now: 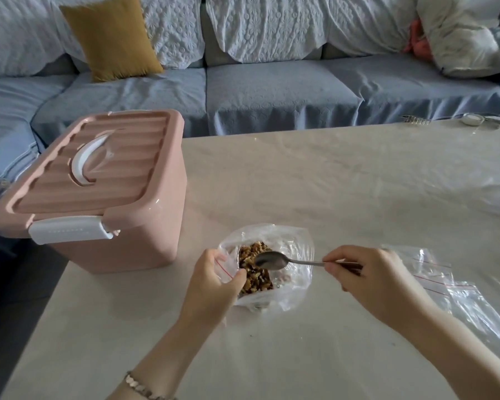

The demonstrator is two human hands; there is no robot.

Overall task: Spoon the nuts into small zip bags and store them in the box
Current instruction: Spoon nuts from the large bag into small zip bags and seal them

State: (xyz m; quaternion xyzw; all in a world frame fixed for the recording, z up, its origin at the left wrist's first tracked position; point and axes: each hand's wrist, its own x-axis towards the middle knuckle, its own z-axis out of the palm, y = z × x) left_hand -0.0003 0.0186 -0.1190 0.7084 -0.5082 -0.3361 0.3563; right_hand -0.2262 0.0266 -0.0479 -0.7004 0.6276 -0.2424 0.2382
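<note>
Nuts (256,274) between pink box (98,197) and spare bags (433,272)

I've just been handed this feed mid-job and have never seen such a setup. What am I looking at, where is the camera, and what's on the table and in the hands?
There is no machine here: a person works with bare hands. The single picture comes from a camera worn on their head, looking forward and down. The left hand grips a small zip bag with a red seal line. The right hand holds a spoon over the nuts, which lie in clear plastic. On the table stands a pink box, lid shut, and spare zip bags lie to the right.
</note>
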